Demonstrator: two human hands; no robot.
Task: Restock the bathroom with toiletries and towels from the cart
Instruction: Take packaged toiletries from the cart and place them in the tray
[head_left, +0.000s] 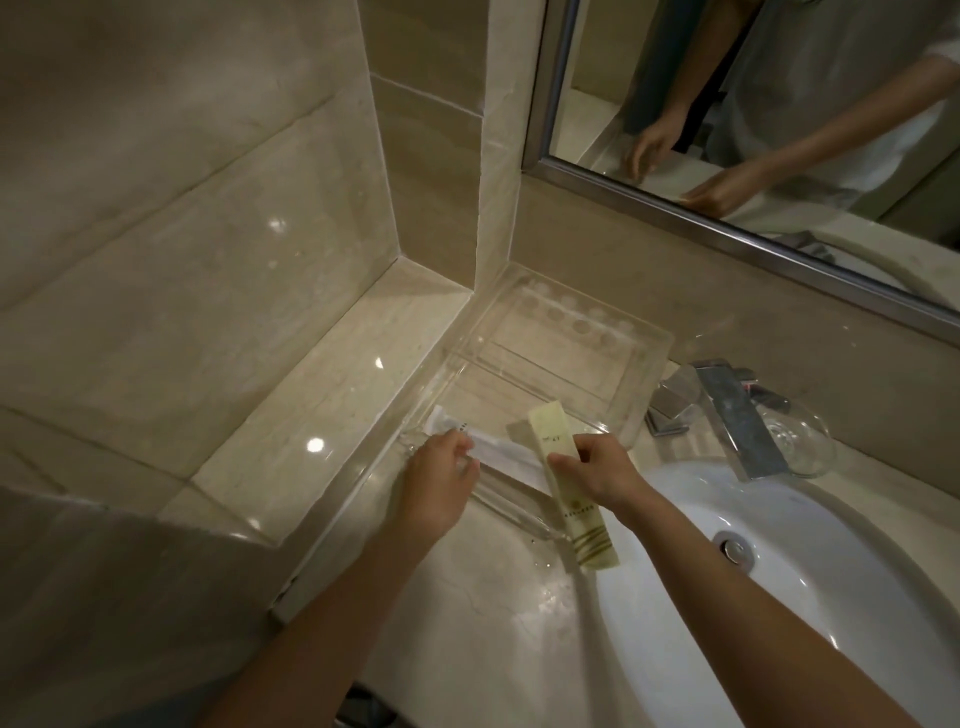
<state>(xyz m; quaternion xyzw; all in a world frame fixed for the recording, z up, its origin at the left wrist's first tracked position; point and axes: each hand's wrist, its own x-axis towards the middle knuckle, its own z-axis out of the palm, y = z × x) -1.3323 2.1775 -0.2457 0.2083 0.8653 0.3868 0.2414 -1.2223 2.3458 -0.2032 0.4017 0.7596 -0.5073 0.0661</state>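
Clear plastic tray (644, 384), glossy marble counter (467, 623)

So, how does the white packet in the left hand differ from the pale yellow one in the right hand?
The white packet is narrow; the pale yellow packet is wider, with stripes near one end. The white one lies sideways in the clear tray; the yellow one points toward the person, reaching past the tray's near edge. Both are long; the left hand holds the white, the right hand the yellow.

Dim, warm light. Small glare spots dot the tiles (275, 224) left of the sink (810, 613). The left hand (441, 483) blurs slightly. Lines bow toward the edges; shadow darkens the wall far left of the sink.
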